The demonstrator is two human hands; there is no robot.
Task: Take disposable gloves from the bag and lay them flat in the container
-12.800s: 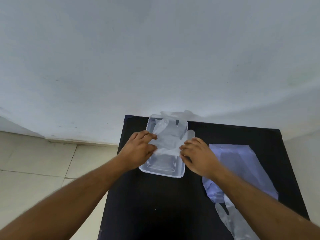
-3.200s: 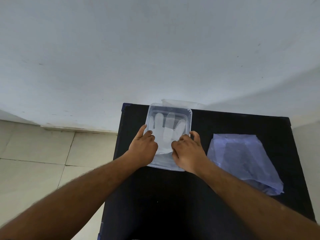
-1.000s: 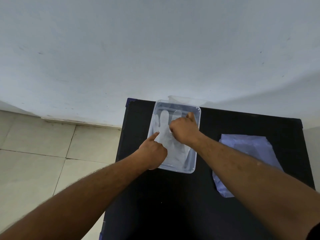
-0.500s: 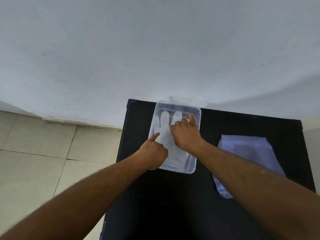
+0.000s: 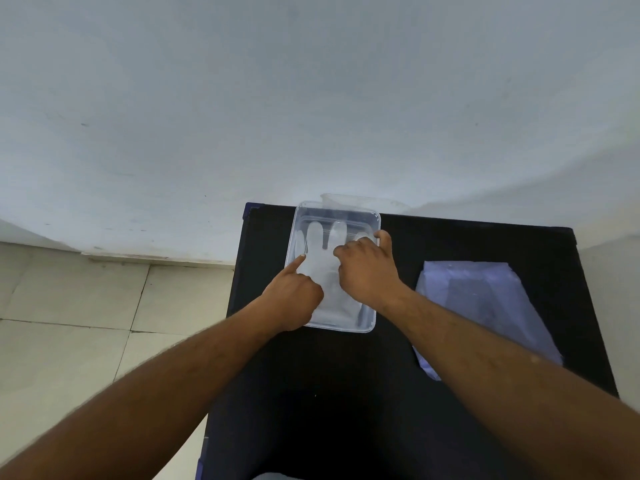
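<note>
A clear container (image 5: 367, 216) sits at the far left of a black table (image 5: 346, 393). A glove (image 5: 322, 271) lies flat inside it, fingers pointing far. The left hand (image 5: 294, 299) is mostly curled, its index finger pressing the glove's left edge. The right hand (image 5: 367, 268) presses palm-down on the glove, fingers loosely bent, gripping nothing. The bag (image 5: 485, 306) lies flat to the right, apart from the container.

Two bare forearms in view, no sleeves visible. Left hand (image 5: 294, 292), right hand (image 5: 369, 271): no gloves, rings, watch or wristbands. Fine hair on forearms.
</note>
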